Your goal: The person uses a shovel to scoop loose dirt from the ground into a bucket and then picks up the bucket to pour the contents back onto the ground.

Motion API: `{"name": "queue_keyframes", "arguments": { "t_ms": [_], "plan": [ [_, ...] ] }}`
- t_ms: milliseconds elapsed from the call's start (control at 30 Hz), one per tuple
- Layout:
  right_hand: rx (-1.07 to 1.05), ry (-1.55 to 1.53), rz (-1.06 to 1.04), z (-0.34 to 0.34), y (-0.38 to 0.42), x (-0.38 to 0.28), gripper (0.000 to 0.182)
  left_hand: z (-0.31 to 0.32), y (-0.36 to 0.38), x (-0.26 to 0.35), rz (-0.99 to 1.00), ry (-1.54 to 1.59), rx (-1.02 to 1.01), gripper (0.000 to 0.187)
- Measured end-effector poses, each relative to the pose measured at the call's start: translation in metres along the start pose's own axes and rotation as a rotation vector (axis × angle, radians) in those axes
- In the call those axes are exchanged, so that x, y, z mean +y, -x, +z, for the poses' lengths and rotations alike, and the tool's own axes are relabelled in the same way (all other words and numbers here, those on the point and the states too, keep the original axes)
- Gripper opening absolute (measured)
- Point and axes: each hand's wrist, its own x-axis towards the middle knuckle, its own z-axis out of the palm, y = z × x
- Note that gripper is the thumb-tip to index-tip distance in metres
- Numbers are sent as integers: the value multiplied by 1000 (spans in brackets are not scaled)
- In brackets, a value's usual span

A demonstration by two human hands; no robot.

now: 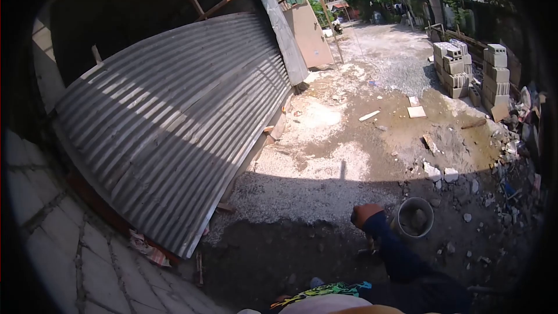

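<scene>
My right hand [367, 214], in a dark long sleeve, reaches forward over the ground with its fingers closed. A dark bit shows at the finger side of the fist, but I cannot make out what is held. Just to the right of the hand and wrist stands a pail [430, 216] with a pale rim and a grey lump or mix inside. Below the hand lies dark, damp-looking ground [250, 256], bordered by pale gravel [290, 200]. My left hand cannot be made out; the lower edge shows mostly my patterned clothing.
A corrugated metal sheet [174, 99] leans along the left, beside a block wall [52, 238]. Stacked hollow blocks [453, 70] stand at the right, with rubble [450, 175] nearer. A gravel pile [407, 75] lies farther back, and a board [416, 111] rests on the ground.
</scene>
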Motion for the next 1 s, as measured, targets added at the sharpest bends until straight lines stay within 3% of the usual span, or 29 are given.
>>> {"name": "queue_keyframes", "arguments": {
  "t_ms": [1000],
  "plan": [
    [120,-16,72,-12,34,45,22,-7,29,-28,-29,-38,19,41]
  ]
}}
